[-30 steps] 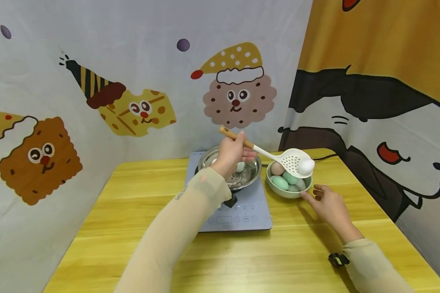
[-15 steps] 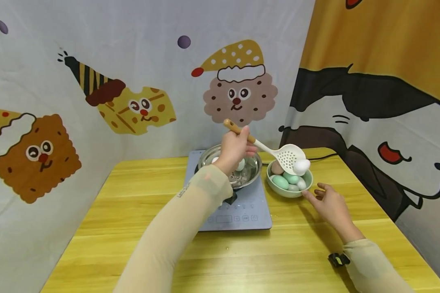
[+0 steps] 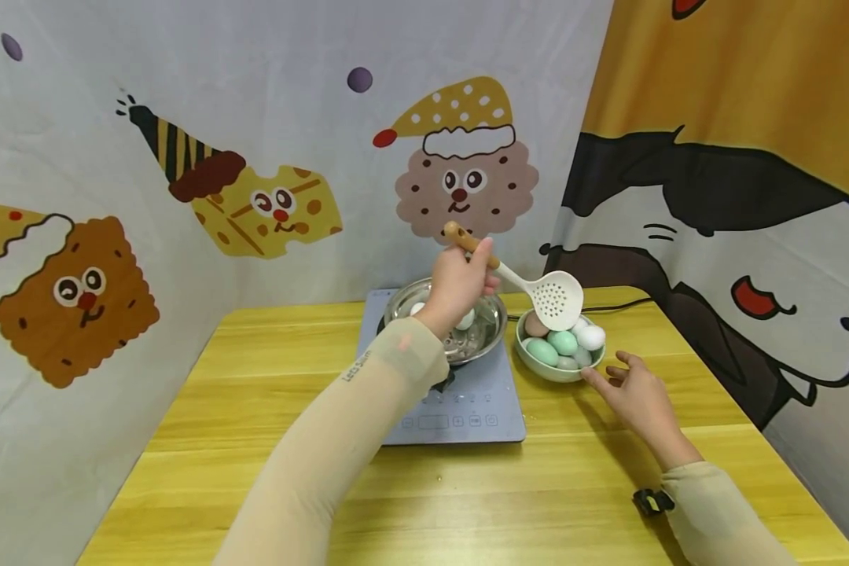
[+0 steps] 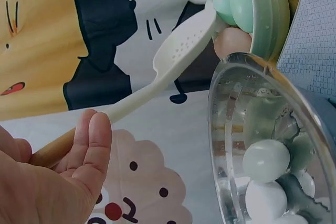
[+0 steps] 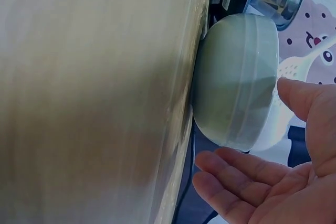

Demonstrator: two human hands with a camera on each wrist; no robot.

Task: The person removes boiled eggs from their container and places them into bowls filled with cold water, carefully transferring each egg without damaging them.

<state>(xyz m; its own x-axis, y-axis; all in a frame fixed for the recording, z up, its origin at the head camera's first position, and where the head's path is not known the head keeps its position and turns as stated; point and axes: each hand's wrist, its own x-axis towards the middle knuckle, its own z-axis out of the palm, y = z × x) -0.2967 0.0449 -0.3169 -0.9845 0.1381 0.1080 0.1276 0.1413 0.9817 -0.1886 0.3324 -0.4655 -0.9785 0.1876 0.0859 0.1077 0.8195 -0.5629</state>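
My left hand [image 3: 460, 284] grips the wooden handle of a white slotted skimmer [image 3: 555, 300]. Its perforated head, with no egg on it, tilts over the back rim of a pale green bowl [image 3: 548, 372]. Inside that bowl lie several eggs, among them a mint-green egg [image 3: 541, 351], a brownish egg [image 3: 535, 324] and a white egg [image 3: 591, 337] at the right. My right hand [image 3: 635, 397] is at the bowl's right side, thumb at the rim, the other fingers loosely spread below it in the right wrist view.
A steel pot [image 4: 231, 77] holding water and several pale eggs [image 4: 266, 161] stands left of the bowl on a flat induction cooker [image 3: 460, 424]. A black cable [image 3: 619, 304] runs behind the bowl. The wooden table [image 3: 424, 511] meets a printed curtain [image 3: 290, 94] at the back.
The white egg has rolled off the skimmer into the bowl. My left hand has raised the skimmer slightly, its head shifting left and tilting. The right hand has stayed at the bowl.
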